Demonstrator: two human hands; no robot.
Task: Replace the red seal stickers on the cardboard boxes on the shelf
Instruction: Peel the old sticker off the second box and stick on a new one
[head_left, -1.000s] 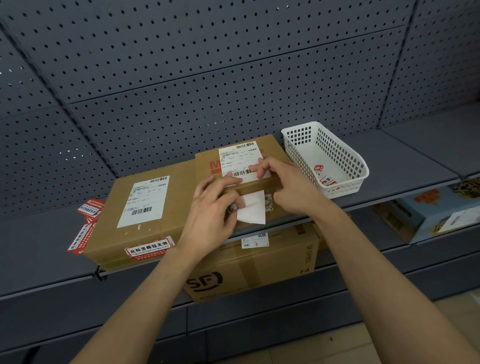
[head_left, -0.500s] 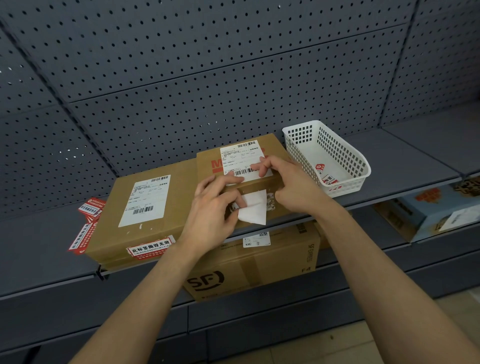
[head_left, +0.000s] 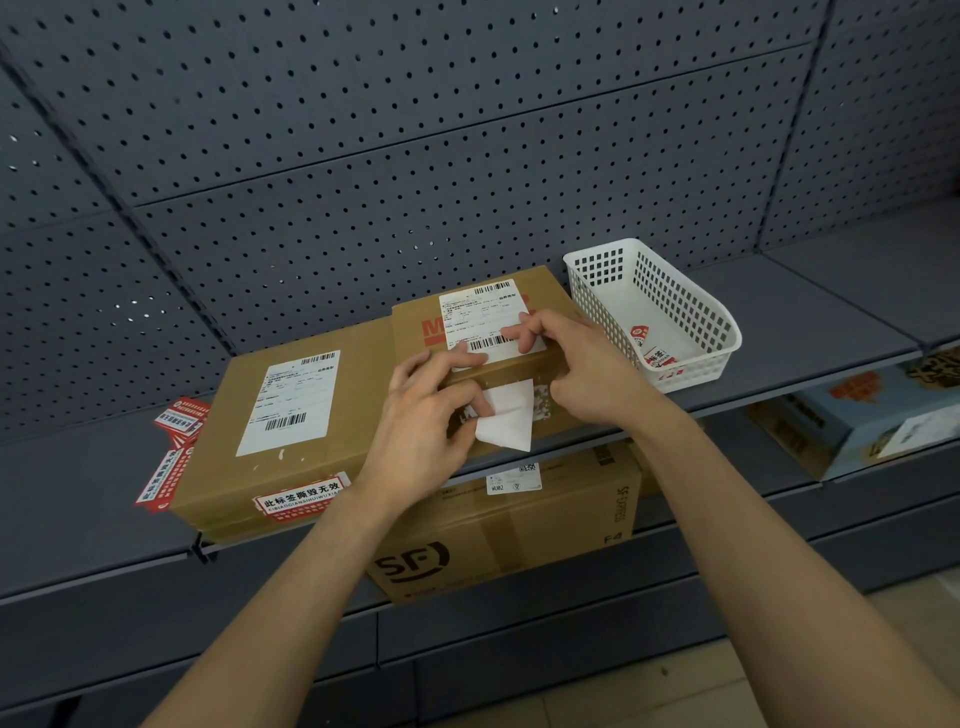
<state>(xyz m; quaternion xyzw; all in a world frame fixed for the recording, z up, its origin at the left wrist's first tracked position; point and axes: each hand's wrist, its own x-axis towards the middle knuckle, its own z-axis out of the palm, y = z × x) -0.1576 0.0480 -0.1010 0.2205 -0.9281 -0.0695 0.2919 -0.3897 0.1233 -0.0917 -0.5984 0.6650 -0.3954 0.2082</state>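
L hand: thumb + forefinger pinch the left edge of a white slip, other fingers bent over the box's top front edge.
R hand: grips the small box at its top front edge; two fingers bent on the label, thumb on the front face just right of the slip.
Slip: flat vs. front face of small box, lower corner hangs past the shelf edge. Can't tell if it's backing or a seal's rear.
Small box: on shelf, touching big box on its left, basket just to its right.
Seal: red/white, stuck over the big box's front top edge, intact.
Small box's own seal: hidden by hands, can't tell.
Seal stack: several red ones on shelf, just left of big box.
Loose seals: a few inside the basket, near end.
SF box: one shelf down, under the hands.
Pegboard: grey, behind the shelf.
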